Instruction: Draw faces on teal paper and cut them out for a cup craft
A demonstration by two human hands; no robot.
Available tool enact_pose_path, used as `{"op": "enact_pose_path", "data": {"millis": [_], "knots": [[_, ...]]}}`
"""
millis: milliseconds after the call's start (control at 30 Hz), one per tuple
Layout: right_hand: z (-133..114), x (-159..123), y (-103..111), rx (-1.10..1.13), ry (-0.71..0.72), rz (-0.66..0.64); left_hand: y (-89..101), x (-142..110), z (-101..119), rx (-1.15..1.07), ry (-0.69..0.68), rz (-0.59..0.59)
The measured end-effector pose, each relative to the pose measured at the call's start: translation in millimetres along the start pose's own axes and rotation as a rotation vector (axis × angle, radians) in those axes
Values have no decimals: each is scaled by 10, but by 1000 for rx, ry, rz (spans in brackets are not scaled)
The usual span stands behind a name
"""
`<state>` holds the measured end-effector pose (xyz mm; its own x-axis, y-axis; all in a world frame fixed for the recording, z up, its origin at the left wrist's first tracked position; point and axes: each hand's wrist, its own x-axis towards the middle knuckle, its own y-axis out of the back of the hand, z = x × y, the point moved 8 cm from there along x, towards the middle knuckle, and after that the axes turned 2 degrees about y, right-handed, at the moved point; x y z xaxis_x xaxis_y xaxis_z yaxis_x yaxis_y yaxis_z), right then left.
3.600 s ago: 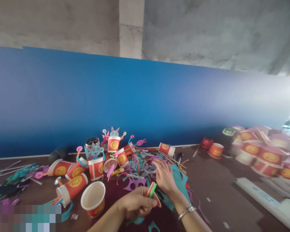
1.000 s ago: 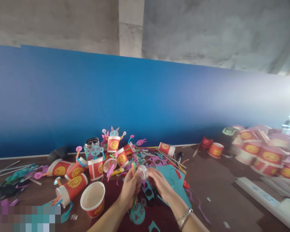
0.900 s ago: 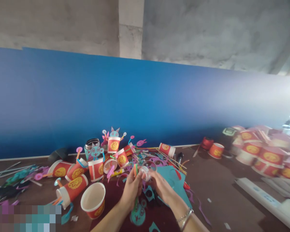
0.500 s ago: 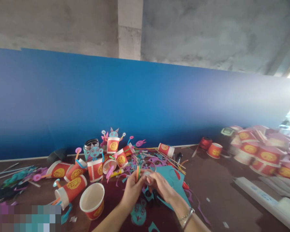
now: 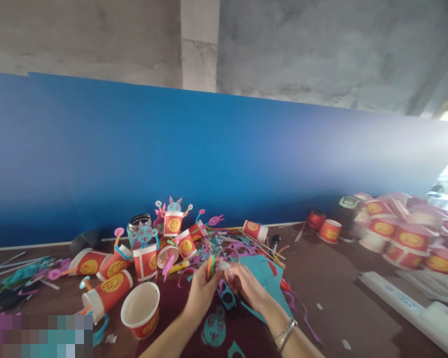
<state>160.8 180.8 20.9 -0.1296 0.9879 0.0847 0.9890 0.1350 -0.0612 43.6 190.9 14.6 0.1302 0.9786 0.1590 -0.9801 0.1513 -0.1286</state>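
Orange and green straws (image 5: 211, 267) are pinched in the left hand (image 5: 202, 288), above the table (image 5: 321, 283), well in from its back edge. Right hand (image 5: 247, 286) has its fingers curled on a clear tape roll (image 5: 224, 267) just beside them. Teal face cutout (image 5: 214, 329) lies below, tipped cup stack (image 5: 255, 230) near that back edge.
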Motion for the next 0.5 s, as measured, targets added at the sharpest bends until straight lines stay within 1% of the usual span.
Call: {"op": "enact_pose_path", "data": {"millis": [67,133,233,333,400,433,500], "knots": [[-3,-5,-29,9,-7,-39,-45,-18,43,-6,-62,-36],[9,-2,-61,65,-38,-77,-96,-41,47,-47,-70,-73],[38,8,-70,116,-96,-94,-154,-68,-21,-117,34,-105],[12,10,-91,174,-73,-127,-194,-87,-61,-193,139,-134],[2,6,-90,187,-53,-127,-175,-82,-40,-194,145,-118],[8,4,-78,172,-50,-112,-141,-73,-11,-168,115,-88],[52,-1,-11,81,-68,-34,-58,-57,70,-75,13,-11]]}}
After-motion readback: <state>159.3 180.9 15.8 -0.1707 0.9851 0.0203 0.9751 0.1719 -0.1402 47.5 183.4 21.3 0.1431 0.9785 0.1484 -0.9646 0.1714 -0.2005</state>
